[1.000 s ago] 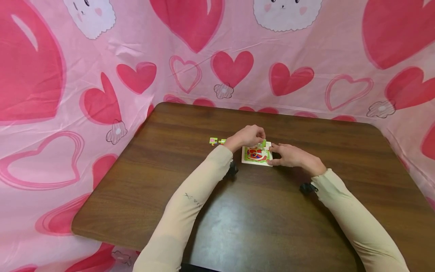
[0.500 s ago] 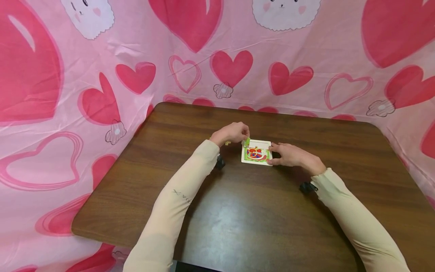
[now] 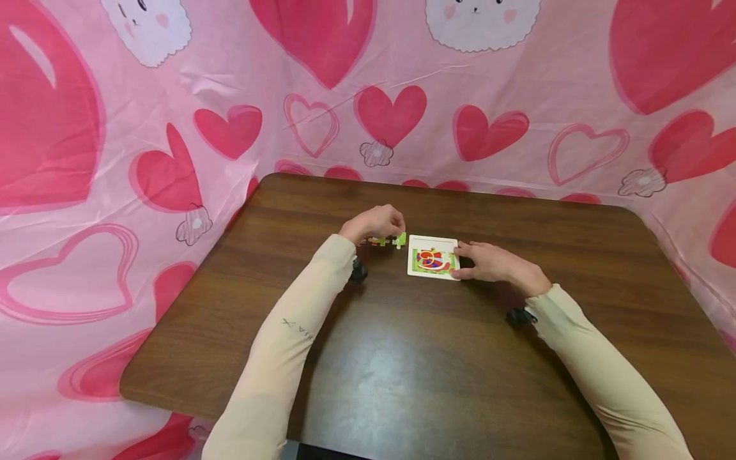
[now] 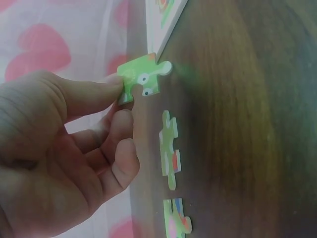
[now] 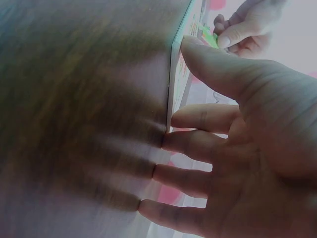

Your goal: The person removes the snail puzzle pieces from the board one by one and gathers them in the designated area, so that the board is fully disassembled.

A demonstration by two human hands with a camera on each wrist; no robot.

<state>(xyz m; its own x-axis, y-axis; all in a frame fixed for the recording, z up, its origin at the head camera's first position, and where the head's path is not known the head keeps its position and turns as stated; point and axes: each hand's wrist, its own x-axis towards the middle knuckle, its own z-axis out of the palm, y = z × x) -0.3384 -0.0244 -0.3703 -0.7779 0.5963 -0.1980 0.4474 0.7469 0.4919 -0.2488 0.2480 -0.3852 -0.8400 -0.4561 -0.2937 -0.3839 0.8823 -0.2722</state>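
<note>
My left hand (image 3: 378,222) pinches a green jigsaw piece (image 4: 134,72) with two printed eyes between thumb and index finger, just left of the puzzle tray. Its other fingers curl loosely. The white-framed puzzle tray (image 3: 432,244) lies flat, its lower part filled with a red, blue and green picture and its upper part bare. At the tray's right side rests my right hand (image 3: 489,262), thumb and index finger touching the edge and the other fingertips on the table. Two loose jigsaw pieces, one green (image 4: 169,148) and one green and pink (image 4: 173,220), lie below the left hand.
The brown wooden table (image 3: 368,358) has rounded corners. A pink heart-printed cloth (image 3: 322,57) hangs behind it and along its left side. A dark wrist camera (image 3: 520,317) sits beneath the right wrist.
My left hand has moved left from above the tray, carrying the green piece out of it and baring the upper area. The right hand has stayed at the tray's edge.
</note>
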